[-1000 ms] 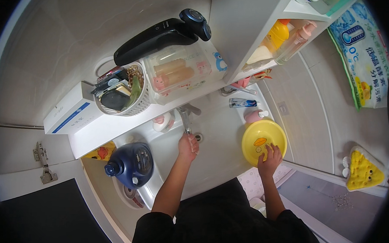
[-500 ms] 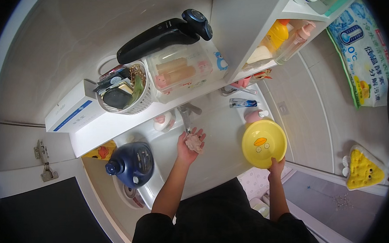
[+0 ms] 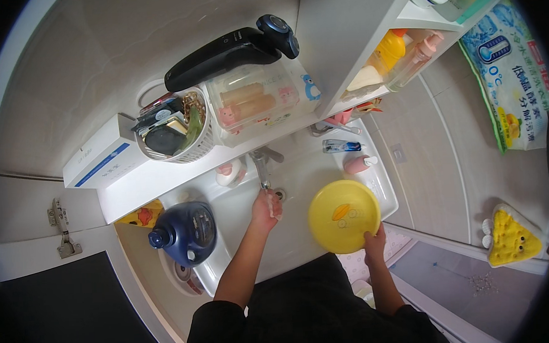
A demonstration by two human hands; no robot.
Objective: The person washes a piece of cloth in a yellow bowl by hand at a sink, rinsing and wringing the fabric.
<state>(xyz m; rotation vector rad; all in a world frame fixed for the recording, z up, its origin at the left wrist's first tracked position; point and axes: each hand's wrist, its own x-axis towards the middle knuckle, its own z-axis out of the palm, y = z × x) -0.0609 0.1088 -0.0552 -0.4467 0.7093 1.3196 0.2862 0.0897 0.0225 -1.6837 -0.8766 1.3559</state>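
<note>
The right hand (image 3: 374, 241) has its grip clenched on the rim of the round yellow plastic bowl (image 3: 343, 216), over the white ceramic sink (image 3: 302, 232). The left hand (image 3: 265, 208) is curled under the metal tap (image 3: 262, 167), holding something pale; what it is, I cannot tell. Washing seems begun, not finished.

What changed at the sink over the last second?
The right hand slid off the middle of the yellow bowl to its near rim, which it now grips. The left hand drew back from the faucet, cupped, fingers wet or soapy. The blue jug and shelf items stayed put.
</note>
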